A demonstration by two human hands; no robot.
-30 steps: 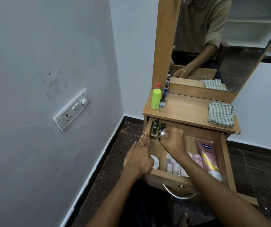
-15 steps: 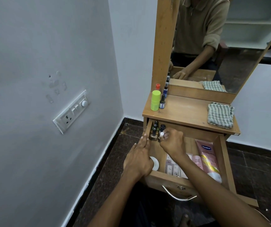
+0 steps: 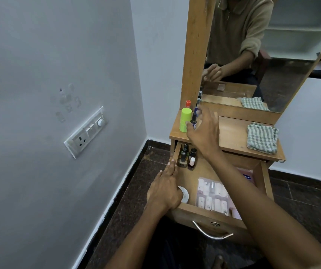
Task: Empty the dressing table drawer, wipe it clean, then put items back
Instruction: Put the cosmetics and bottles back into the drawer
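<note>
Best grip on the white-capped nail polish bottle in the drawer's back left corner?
Pinch the white cap of the nail polish bottle from above. It stands upright with other bottles tight on its left and behind, so only the top and right side are free.

I see the wooden surface (image 3: 233,133) under the mirror. At its left back corner stand a green tube (image 3: 185,119), a red-capped bottle (image 3: 188,103) behind it and a dark bottle (image 3: 193,119) just beside it. A folded checked cloth (image 3: 262,137) lies at its right end. The open drawer (image 3: 200,212) below holds small bottles (image 3: 187,157) in its back left corner, a white jar (image 3: 184,195) and a flat packet (image 3: 213,195).
</note>
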